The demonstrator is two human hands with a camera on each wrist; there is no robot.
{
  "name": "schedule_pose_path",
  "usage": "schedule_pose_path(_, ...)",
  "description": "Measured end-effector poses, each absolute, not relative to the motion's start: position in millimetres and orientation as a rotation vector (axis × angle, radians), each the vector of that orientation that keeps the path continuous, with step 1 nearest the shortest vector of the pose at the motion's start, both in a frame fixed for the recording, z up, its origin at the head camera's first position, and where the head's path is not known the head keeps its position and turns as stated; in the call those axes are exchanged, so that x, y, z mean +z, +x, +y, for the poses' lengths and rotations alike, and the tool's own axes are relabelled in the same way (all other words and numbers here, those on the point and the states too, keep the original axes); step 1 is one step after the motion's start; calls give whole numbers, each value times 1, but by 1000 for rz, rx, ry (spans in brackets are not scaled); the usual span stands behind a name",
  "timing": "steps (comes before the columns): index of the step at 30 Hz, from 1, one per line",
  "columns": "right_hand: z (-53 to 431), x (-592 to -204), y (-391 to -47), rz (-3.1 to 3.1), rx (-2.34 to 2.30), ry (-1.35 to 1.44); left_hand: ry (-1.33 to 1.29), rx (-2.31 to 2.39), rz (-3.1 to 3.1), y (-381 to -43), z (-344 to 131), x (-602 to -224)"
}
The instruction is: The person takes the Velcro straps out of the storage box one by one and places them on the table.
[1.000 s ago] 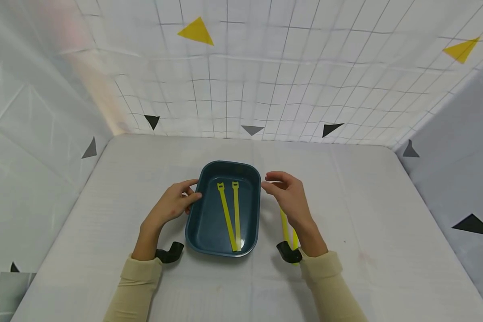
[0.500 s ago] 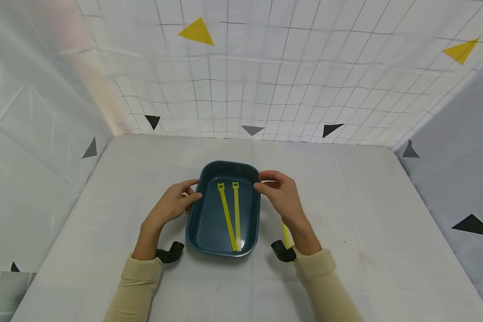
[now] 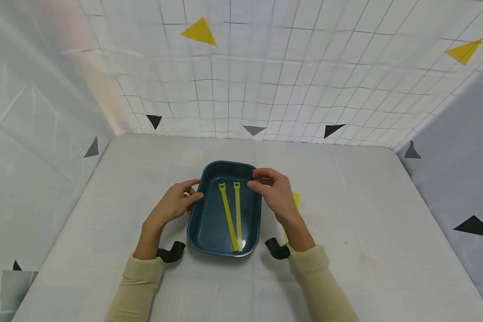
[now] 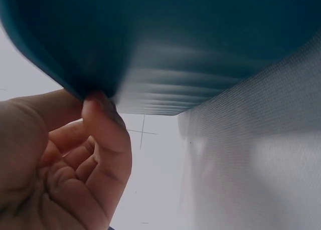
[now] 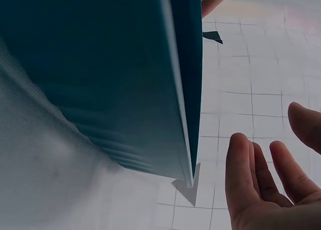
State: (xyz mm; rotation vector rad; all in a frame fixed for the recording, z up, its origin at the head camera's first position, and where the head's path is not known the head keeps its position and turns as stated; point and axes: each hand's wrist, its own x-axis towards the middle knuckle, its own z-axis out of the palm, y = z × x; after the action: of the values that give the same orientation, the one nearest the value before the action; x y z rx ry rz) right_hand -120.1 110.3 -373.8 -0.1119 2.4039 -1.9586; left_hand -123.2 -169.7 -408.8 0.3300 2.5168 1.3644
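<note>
A dark blue tray [image 3: 207, 228] sits on the table. Two flat yellow straps [image 3: 238, 214], each with a slotted head, lie inside it and meet near its front end. My left hand [image 3: 172, 205] pinches the tray's left rim between thumb and fingers; in the left wrist view the thumb presses against the blue wall [image 4: 200, 54]. At the tray's far right corner is my right hand [image 3: 275, 192]. The right wrist view shows its fingers spread, apart from the tray and holding nothing. More yellow strap [image 3: 296, 200] shows on the table, partly hidden by my right wrist.
The table [image 3: 366, 201] has a white cover. A gridded white sheet [image 3: 298, 85] hangs behind it, with grey sheets at the left and right. Black wrist cameras [image 3: 277, 248] sit under both wrists.
My right hand has moved left, from beside the tray to over its right rim. The head of a strap now shows to the right of that wrist. My left hand stays on the rim.
</note>
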Motion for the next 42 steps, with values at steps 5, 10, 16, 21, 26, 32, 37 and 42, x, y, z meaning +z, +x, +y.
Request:
schedule_pose_path(5, 107, -374, -122, 2401, -1957, -113, 345, 1374, 2512, -124, -170, -410)
schedule_pose_path(10, 104, -376, -124, 2390, -1951, -120, 350, 1375, 2511, -124, -170, -411)
schedule_pose_path(16, 98, -375, -124, 2348, -1975, -165, 339, 1372, 2506, -124, -170, -410)
schedule_pose_path(21, 91, -369, -124, 2345, -1963, -206, 334, 1373, 2506, -124, -170, -410)
schedule_pose_path(26, 86, -367, -126, 2371, -1918, -209, 338, 1378, 2509, -124, -170, -410)
schedule_pose_path(32, 78, -366, -128, 2374, -1888, -212, 332, 1379, 2508, -124, -170, -410)
schedule_pose_path(37, 74, -365, -129, 2392, -1876, -229, 341, 1386, 2504, -125, -170, -410)
schedule_pose_path(42, 71, -367, -130, 2401, -1844, -262, 345, 1397, 2492, -124, -169, -409)
